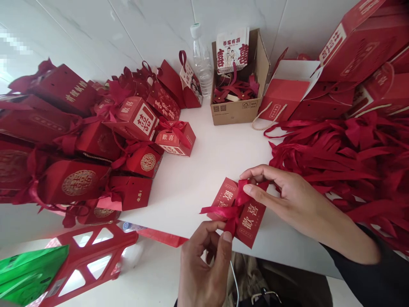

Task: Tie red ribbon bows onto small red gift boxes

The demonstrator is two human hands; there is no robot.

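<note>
A small red gift box [251, 221] with gold characters lies near the front edge of the white table, a dark red satin ribbon [227, 211] knotted in a bow across its top. My left hand [207, 256] pinches the ribbon's lower loop between thumb and fingers, at the near side of the box. On the right, my right hand [277, 192] has thumb and index finger closed on the ribbon's upper loop. One ribbon tail points left over the box. The underside of the box is hidden.
Many finished red boxes with bows [79, 179] are piled on the left. Loose red ribbons [345, 157] heap up on the right. A cardboard box [234, 113], a plastic bottle [201, 59] and larger red boxes [361, 47] stand along the wall. A red plastic stool [92, 251] is below left.
</note>
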